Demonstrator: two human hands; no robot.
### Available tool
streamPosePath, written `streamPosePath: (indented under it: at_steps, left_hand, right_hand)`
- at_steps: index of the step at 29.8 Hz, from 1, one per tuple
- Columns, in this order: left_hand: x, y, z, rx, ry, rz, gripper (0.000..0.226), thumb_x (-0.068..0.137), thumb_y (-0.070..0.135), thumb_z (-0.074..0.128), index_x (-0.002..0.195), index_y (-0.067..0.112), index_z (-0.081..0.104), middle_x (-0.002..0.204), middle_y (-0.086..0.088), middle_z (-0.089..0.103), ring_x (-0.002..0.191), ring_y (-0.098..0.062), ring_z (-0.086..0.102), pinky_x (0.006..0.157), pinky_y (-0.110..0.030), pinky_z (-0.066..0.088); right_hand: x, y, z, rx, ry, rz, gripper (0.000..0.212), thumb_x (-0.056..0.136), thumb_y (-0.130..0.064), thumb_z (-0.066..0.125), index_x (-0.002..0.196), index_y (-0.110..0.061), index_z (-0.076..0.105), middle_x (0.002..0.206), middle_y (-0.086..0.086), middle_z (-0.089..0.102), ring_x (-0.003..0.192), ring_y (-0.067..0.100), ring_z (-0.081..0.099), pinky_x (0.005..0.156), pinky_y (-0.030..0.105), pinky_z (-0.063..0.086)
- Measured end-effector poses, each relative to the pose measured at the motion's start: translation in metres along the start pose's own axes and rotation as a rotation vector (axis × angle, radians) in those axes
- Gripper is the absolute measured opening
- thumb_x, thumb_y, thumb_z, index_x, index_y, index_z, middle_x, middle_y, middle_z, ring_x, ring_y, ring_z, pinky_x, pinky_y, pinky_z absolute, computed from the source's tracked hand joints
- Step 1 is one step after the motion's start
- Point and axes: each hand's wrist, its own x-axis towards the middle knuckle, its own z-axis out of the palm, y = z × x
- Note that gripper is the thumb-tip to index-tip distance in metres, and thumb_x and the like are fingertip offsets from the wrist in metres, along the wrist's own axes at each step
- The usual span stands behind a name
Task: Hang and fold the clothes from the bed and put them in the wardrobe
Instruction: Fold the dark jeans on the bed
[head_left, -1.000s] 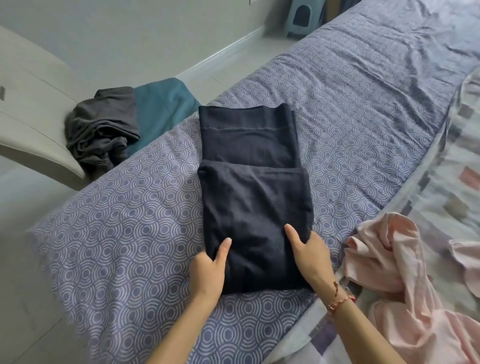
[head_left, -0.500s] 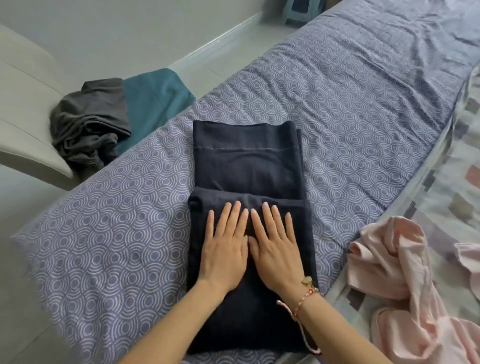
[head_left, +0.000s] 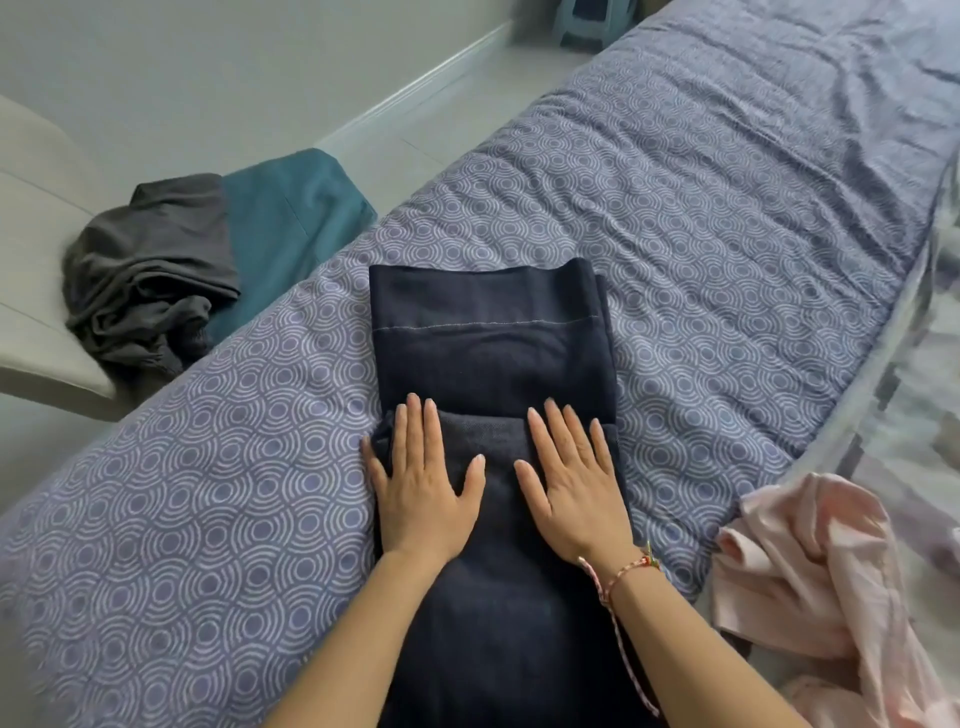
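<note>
A dark navy garment (head_left: 488, 343), folded lengthwise with its near half doubled over the far half, lies on the bed's blue-patterned cover (head_left: 701, 218). My left hand (head_left: 423, 483) presses flat on the left side of the upper fold, fingers straight. My right hand (head_left: 574, 483), with a braided bracelet at the wrist, presses flat on the right side of the same fold. A gap of dark cloth shows between the two hands. A crumpled pink garment (head_left: 810, 566) lies on the bed at the right.
A grey garment (head_left: 150, 270) and a teal cloth (head_left: 291, 208) lie on a beige chair (head_left: 36, 312) left of the bed. A checked blanket (head_left: 924, 395) runs along the right edge. A small stool (head_left: 592, 21) stands on the floor at the back.
My hands moved from the fold's near edge onto its top, first side by side in the middle, then spread apart toward its left and right sides.
</note>
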Motion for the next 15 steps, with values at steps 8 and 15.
streamPosePath:
  at_steps: [8,15]
  left_hand:
    - [-0.051,-0.036,-0.039,-0.005,0.025,0.610,0.054,0.096,0.045,0.027,0.141,0.014,0.035,0.151,-0.011,0.030,0.141,-0.022,0.022,0.111,-0.052,0.013]
    - [-0.127,-0.048,-0.038,0.208,-0.395,0.771,0.115,0.063,0.088,0.034,0.146,0.008,0.027,0.154,-0.007,0.024,0.142,-0.023,0.019,0.106,-0.051,0.015]
  right_hand:
    - [-0.065,0.004,-0.031,0.049,0.046,-0.325,0.056,0.092,-0.045,0.040,0.136,-0.010,0.044,0.149,0.010,0.034,0.139,0.023,0.028,0.114,0.036,0.017]
    - [-0.160,0.000,-0.021,-0.178,-0.075,-0.500,0.062,0.075,-0.020,0.037,0.135,-0.004,0.039,0.136,0.016,0.050,0.130,0.030,0.039,0.097,0.051,0.030]
